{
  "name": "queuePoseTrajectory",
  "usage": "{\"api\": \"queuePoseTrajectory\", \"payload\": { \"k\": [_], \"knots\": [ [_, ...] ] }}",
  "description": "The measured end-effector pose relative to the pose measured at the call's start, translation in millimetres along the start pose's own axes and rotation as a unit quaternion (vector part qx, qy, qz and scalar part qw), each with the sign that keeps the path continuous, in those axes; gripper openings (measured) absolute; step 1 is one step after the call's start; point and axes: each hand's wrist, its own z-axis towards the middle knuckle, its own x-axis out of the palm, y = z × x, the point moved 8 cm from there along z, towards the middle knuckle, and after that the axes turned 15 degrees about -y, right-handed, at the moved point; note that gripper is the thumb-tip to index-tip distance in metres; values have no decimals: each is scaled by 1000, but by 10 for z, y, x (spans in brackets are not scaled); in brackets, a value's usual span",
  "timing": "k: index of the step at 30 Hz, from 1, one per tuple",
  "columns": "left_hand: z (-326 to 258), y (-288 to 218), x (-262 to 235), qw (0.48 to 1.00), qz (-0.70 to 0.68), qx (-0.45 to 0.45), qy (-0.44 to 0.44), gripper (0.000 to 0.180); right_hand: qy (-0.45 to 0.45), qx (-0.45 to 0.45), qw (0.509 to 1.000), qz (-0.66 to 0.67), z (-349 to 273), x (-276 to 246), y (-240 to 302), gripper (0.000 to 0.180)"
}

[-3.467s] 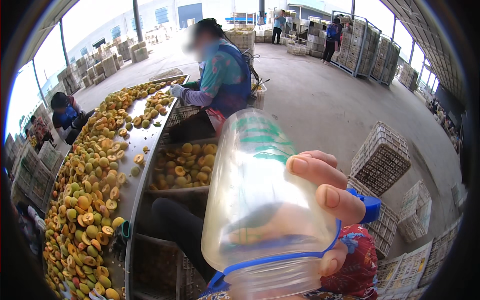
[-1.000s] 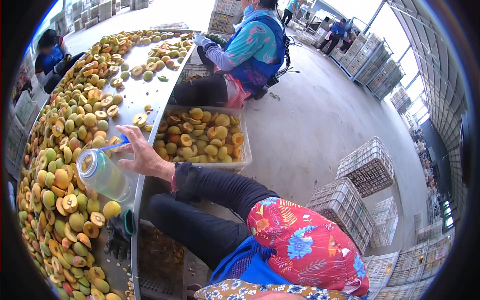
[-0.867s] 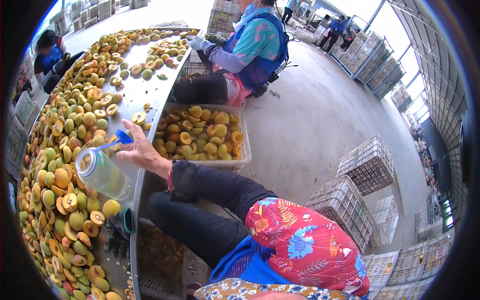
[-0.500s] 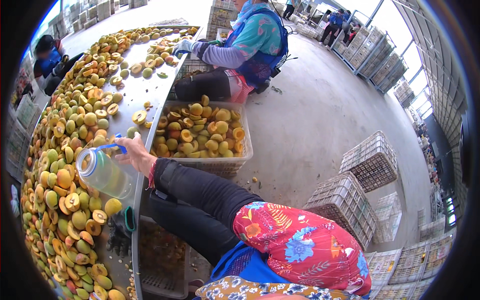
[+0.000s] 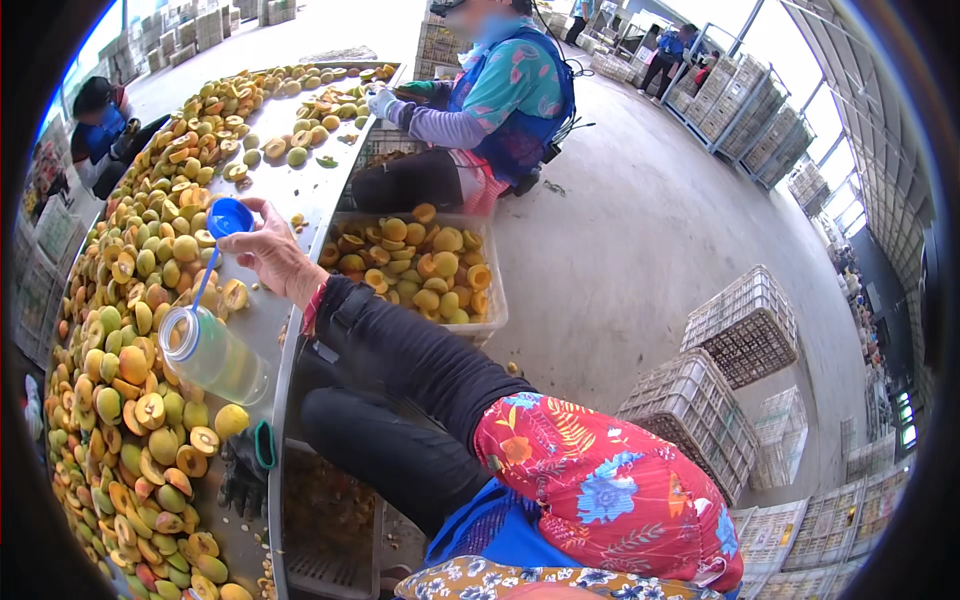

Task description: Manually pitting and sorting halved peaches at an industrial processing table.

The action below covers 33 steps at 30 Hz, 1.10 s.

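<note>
My right hand (image 5: pixel 272 250) reaches over the metal table, its fingers closed on the round blue bottle cap (image 5: pixel 231 216). A thin blue strap runs from the cap down to the neck of a clear bottle (image 5: pixel 222 360). The bottle stands uncapped on the table, with pale liquid inside. Around it lie many apricot-like fruits (image 5: pixel 133 365), some whole and some halved with pits showing. A dark work glove (image 5: pixel 243 475) with a green cuff rests by the table edge, near the bottle's base. My left hand is out of view.
A crate of halved fruit (image 5: pixel 490 255) stands beside the table, and another crate (image 5: pixel 330 530) sits below its edge. A co-worker (image 5: pixel 500 100) sits at the table's far end, another person (image 5: pixel 100 135) across it. Plastic crates (image 5: pixel 690 415) stand on the floor (image 5: pixel 600 220) at right.
My right hand has moved up and farther from the bottle's mouth with the cap, which now shows its round face. The co-worker at the far end has lifted their hands slightly.
</note>
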Motion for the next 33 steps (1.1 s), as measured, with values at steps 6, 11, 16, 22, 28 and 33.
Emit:
{"api": "queuePoseTrajectory", "payload": {
  "k": [6, 11, 16, 22, 28, 33],
  "knots": [
    [158, -327, 30, 966, 151, -204, 41, 22, 107, -7, 993, 51, -169, 506, 159, 75],
    [78, -154, 231, 991, -47, -114, 56, 26, 168, -93, 976, -99, -159, 422, 281, 83],
    [84, -295, 200, 949, 63, -304, 50, 17, 263, -287, 812, -434, -530, 714, 414, 74],
    [162, -428, 181, 948, 61, -310, 48, 17, 396, -467, 540, -577, -885, 1189, 117, 72],
    [193, -481, 208, 947, 48, -314, 42, 16, 508, -365, 448, -638, -848, 1421, -184, 69],
    [217, -510, 232, 957, 41, -286, 33, 16, 524, -335, 373, -689, -780, 1494, -303, 72]
  ]
}}
